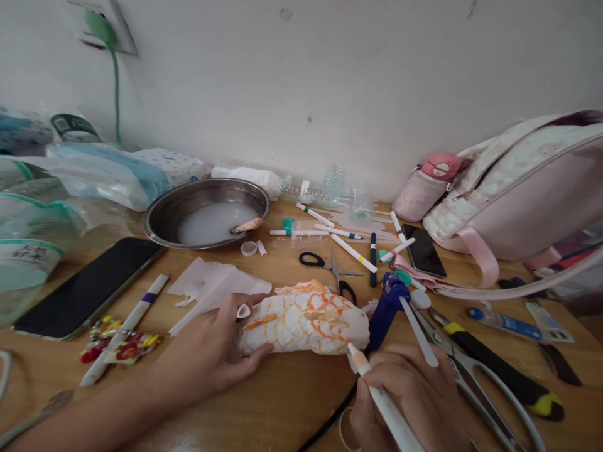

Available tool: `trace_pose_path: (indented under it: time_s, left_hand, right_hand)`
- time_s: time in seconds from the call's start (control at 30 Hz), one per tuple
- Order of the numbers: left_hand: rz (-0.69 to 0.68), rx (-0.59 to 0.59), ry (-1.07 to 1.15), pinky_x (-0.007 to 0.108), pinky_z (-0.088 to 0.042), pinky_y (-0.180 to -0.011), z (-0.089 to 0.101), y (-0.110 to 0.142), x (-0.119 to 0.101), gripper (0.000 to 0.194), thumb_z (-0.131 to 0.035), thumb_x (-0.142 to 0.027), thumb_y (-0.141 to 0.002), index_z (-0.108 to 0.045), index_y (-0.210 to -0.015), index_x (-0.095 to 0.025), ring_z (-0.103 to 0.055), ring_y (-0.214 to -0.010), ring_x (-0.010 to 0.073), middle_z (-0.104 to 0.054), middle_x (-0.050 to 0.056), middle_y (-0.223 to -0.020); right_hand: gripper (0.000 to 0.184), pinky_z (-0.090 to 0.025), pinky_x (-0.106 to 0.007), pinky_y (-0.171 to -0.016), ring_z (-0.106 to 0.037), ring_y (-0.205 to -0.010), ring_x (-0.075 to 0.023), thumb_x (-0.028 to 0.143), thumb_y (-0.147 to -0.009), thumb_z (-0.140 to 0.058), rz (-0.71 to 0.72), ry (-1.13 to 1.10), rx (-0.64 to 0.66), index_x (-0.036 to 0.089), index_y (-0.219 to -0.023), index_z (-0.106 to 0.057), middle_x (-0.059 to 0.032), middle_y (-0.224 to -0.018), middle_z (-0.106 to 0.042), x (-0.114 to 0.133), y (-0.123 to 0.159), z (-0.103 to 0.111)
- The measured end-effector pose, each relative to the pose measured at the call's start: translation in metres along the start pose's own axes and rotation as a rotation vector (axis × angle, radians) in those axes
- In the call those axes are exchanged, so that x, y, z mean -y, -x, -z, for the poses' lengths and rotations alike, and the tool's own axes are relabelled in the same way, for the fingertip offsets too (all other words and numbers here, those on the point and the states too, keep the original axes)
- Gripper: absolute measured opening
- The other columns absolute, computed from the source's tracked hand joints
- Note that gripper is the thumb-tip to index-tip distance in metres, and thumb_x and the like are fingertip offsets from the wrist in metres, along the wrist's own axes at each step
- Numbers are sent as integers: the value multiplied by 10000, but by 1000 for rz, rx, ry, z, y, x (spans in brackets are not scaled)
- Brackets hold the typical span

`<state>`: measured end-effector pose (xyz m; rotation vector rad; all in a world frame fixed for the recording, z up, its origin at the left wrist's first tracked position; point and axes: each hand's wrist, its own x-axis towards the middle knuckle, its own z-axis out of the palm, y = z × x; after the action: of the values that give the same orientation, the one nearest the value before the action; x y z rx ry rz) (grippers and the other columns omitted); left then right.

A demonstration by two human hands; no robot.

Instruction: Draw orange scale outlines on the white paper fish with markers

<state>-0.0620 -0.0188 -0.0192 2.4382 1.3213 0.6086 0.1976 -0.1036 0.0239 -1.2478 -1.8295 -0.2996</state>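
Observation:
A white, paper-covered fish-like shape (pixel 301 320) lies on the wooden table, its surface drawn with orange and yellow scale lines. Wrapped around its left end is my left hand (pixel 230 345), thumb below and fingers above. My right hand (pixel 405 395) grips a white marker (pixel 389 408) with a peach band, its orange tip touching the shape's lower right side. Just behind the shape lie black-handled scissors (pixel 335 270). A blue glue gun (pixel 387 307) with a white glue stick stands close by my right hand.
A metal basin (pixel 207 213) of cloudy liquid sits at back left, near a black phone (pixel 89 289). Several markers (pixel 353 252) and cut plastic bottles (pixel 360 201) lie along the back. At right are large shears (pixel 471 376), a yellow-black cutter (pixel 504 364) and a pink backpack (pixel 527 201).

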Motion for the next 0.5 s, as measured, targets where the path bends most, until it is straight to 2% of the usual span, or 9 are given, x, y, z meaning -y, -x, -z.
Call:
trace_pose_path:
  time_s: [0.1,0.27,0.4,0.5]
  left_hand:
    - [17,5,-3,371,-604,-735,2,0,-2,393,-519,-475,-905,-420,-1221,-263,-754,-836,274,-752,86,-1053]
    - [18,2,32,372,-600,-729,1,2,-3,326,-511,-445,-917,-378,-1167,-286,-752,-852,263,-739,63,-1033]
    - [33,-34,87,357,-601,-763,-5,3,0,299,-522,-455,-907,-329,-1070,-295,-738,-922,249,-698,81,-1127]
    - [122,-22,220,326,-596,-824,-6,1,0,286,-528,-469,-902,-377,-1056,-283,-713,-986,232,-676,64,-1122]
  right_hand:
    - [189,-414,-341,-760,-611,-657,-137,-1,-787,-545,6,8,-17,188,-778,-543,24,-658,-658,-1,-1,0]
    - [151,-459,-323,-720,-660,-626,-135,52,-798,-571,109,49,60,203,-806,-568,36,-661,-685,-7,-6,6]
    - [52,-522,-335,-696,-691,-654,-180,188,-812,-649,98,70,-32,234,-824,-630,9,-680,-699,-7,-5,3]
    - [42,-537,-342,-697,-709,-686,-192,240,-819,-681,109,68,-57,237,-846,-648,-5,-711,-719,-7,-4,0]
